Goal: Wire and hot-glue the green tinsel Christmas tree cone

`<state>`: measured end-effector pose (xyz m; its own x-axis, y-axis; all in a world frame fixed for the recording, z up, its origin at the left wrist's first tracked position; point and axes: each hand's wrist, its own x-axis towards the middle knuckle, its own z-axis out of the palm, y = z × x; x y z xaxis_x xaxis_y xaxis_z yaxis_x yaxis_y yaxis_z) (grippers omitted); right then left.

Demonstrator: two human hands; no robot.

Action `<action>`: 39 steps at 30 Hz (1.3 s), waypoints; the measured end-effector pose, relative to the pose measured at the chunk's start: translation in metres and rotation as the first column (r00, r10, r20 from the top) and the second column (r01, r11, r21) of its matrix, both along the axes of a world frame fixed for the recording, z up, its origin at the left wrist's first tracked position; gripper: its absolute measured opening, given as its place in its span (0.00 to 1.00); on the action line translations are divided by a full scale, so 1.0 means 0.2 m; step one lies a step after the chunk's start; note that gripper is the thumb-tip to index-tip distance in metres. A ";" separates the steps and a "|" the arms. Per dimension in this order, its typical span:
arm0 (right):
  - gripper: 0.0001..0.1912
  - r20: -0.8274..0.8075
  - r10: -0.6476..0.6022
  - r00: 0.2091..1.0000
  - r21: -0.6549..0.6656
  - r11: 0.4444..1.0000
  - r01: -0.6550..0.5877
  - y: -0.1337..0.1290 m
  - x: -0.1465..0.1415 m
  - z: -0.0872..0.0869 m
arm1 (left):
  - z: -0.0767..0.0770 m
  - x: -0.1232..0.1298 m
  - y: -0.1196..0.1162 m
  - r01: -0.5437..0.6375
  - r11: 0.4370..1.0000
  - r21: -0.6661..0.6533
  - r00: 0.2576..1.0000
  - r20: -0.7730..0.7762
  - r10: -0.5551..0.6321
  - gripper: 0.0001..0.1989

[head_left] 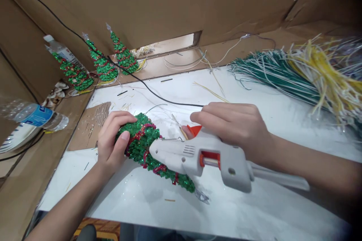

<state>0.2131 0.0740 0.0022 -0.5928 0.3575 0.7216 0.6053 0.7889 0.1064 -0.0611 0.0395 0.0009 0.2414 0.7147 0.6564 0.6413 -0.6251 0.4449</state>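
A small green tinsel tree (144,145) with red garland lies tilted over the white tabletop (124,196), its clear tip toward the lower right. My left hand (114,141) is wrapped round its wide base. In my right hand (234,126) is a white glue gun (198,150) with an orange trigger and a glue stick showing in its body. The gun's front end overlaps the middle of the tree; whether its nozzle touches the tree is hidden. A thin pointed tool (182,128) shows beside the trigger, partly hidden.
Three similar trees (126,56) stand at the back left by an upright bottle (63,51). Another bottle (39,115) lies at far left near cardboard (90,126). Green wires (271,75) and yellow wires (325,71) lie at right. A black cable (158,96) crosses behind my hands.
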 end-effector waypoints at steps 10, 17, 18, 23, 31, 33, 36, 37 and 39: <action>0.13 -0.006 -0.054 0.999 -0.137 0.989 0.053 0.01 0.01 0.02 | 0.01 0.00 0.00 0.014 1.000 -0.013 1.000 0.014 -0.014 0.11; 0.15 0.000 -0.062 0.998 -0.125 0.990 0.061 0.00 0.01 0.03 | 0.00 0.00 0.00 -0.002 1.000 -0.015 1.000 0.003 0.002 0.11; 0.15 0.006 -0.067 0.998 -0.107 0.992 0.067 0.00 0.01 0.02 | 0.00 0.00 0.00 -0.004 1.000 -0.014 1.000 0.000 0.004 0.11; 0.12 0.036 -0.095 0.995 -0.051 0.994 0.097 0.01 0.01 0.02 | 0.00 0.00 0.00 -0.004 1.000 -0.005 1.000 -0.003 0.004 0.11; 0.15 0.015 -0.084 0.996 0.054 0.995 0.083 0.03 0.03 0.05 | 0.00 0.00 0.00 -0.004 1.000 -0.002 1.000 -0.020 0.004 0.11; 0.16 0.014 -0.080 0.997 0.072 0.994 0.079 0.04 0.04 0.05 | 0.00 0.00 0.00 -0.010 1.000 -0.005 1.000 -0.021 0.010 0.11; 0.17 0.033 -0.063 0.997 0.092 0.994 0.060 0.05 0.06 0.08 | 0.00 0.00 0.00 -0.018 1.000 -0.010 1.000 -0.010 0.018 0.11; 0.18 0.058 -0.062 0.996 0.079 0.995 0.057 0.05 0.06 0.09 | 0.00 0.00 0.00 -0.019 1.000 -0.009 1.000 -0.004 0.019 0.11; 0.19 0.093 -0.078 0.993 0.040 0.996 0.075 0.06 0.08 0.11 | -0.01 -0.01 0.00 -0.018 1.000 0.002 1.000 0.005 0.018 0.11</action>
